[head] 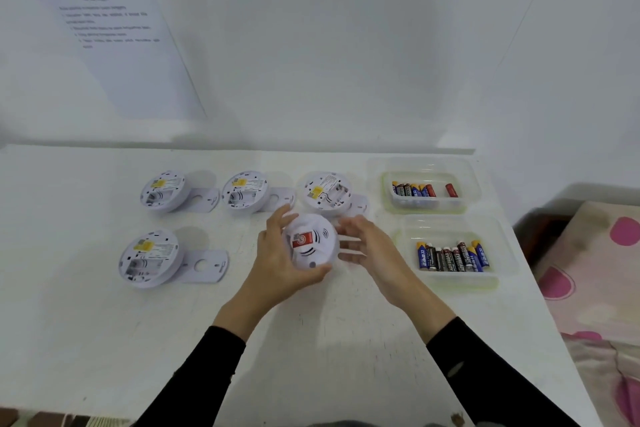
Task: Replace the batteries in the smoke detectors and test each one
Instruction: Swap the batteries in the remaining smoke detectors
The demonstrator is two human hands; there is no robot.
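1 round white plastic smoke detector with a red label is being held face up just above the middle of the white table, gripped by the curled fingers and thumb of the left hand. The right hand is being held out just beside it, fingers spread and loose, gripping nothing; contact cannot be told through the blur. 4 more white detectors are lying back-up beyond and left, beside flat mounting plates. 2 clear plastic trays of batteries are sitting to the right.
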